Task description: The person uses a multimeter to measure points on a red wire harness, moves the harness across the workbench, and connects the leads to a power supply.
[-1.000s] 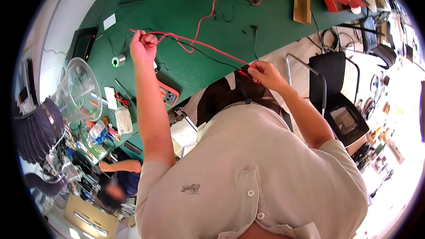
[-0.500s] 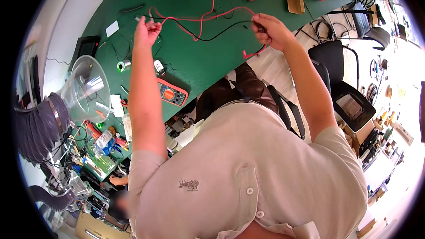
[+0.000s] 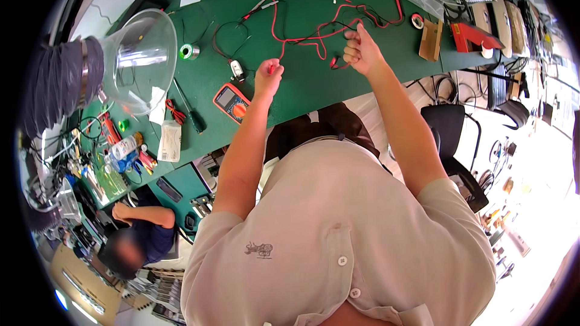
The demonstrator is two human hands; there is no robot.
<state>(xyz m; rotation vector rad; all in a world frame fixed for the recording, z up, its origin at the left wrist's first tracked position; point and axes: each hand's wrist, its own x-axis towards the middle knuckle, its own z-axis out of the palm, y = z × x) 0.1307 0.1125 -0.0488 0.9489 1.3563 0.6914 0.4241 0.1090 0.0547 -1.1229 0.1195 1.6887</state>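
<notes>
Over the green tabletop, my left hand (image 3: 268,79) is closed on the end of a red test lead (image 3: 274,24), just above the orange-and-grey multimeter (image 3: 232,100). My right hand (image 3: 362,52), farther right, pinches the leads between thumb and fingers; a red plug (image 3: 334,62) dangles beside it. Red and black wires run tangled between the two hands and beyond them. A pair of clip ends (image 3: 261,7) lies on the table past my left hand. Whether my right fingers grip the black wire as well as the red is hard to see.
Left of the multimeter lie a screwdriver (image 3: 191,108), a solder spool (image 3: 189,52) and a clear fume-extractor hood (image 3: 145,60). A small white device (image 3: 237,70) sits above the meter. At far right are an open cardboard box (image 3: 430,41) and a tape roll (image 3: 417,21). Another person sits lower left.
My left hand has come down and right, from the clip ends to near the multimeter, now closed on a red lead end. My right hand stays near its place, with fingers raised. The view has shifted.
</notes>
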